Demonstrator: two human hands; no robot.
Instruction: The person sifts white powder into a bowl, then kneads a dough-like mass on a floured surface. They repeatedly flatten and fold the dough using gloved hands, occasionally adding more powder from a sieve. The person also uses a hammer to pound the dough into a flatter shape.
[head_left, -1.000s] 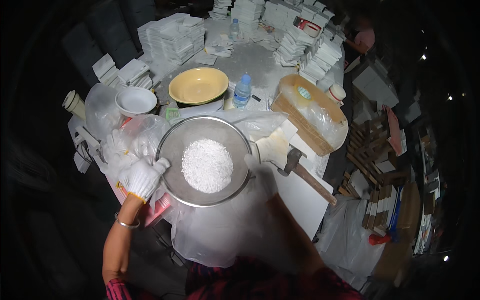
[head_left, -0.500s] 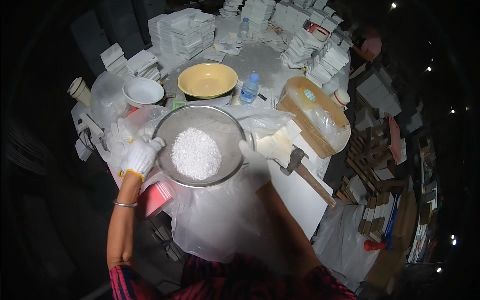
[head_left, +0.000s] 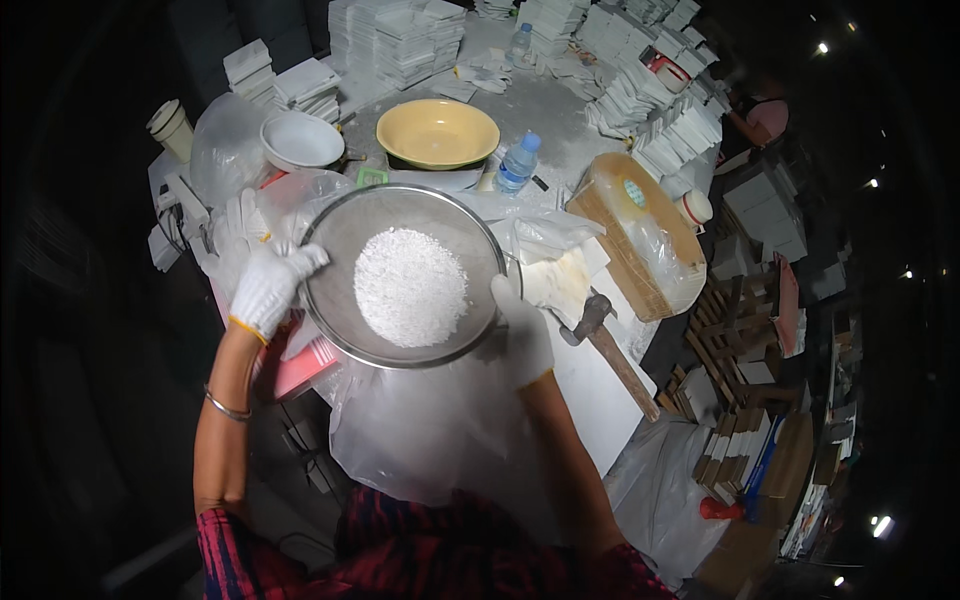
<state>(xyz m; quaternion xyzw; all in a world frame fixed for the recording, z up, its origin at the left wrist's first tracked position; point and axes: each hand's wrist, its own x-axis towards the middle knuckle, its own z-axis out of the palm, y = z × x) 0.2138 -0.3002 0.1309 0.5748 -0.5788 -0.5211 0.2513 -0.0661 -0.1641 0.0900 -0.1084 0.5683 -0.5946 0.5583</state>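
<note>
A round metal sieve (head_left: 335, 235) with a steel rim is held over a clear plastic bag (head_left: 400, 440). White granular powder (head_left: 410, 288) lies heaped in the middle of its mesh. My left hand (head_left: 268, 285), in a white knit glove with a yellow cuff, grips the rim on the left side. On the right, my gloved right hand (head_left: 522, 335) holds the rim near the wire handle; it is partly blurred, and its fingers are partly hidden. To the right of that hand, a hammer (head_left: 615, 355) with a wooden handle lies on a white board (head_left: 590, 415).
Beyond the sieve stand a yellow basin (head_left: 438, 133), a white bowl (head_left: 302, 140) and a water bottle (head_left: 517, 165). A cardboard box (head_left: 630, 240) lined with plastic is at the right. Stacks of white tiles (head_left: 395, 45) line the far side. Another person (head_left: 768, 120) is at the far right.
The view has shifted, so the table appears turned slightly. Both hands still hold the sieve, and the powder has spread into a wider patch.
</note>
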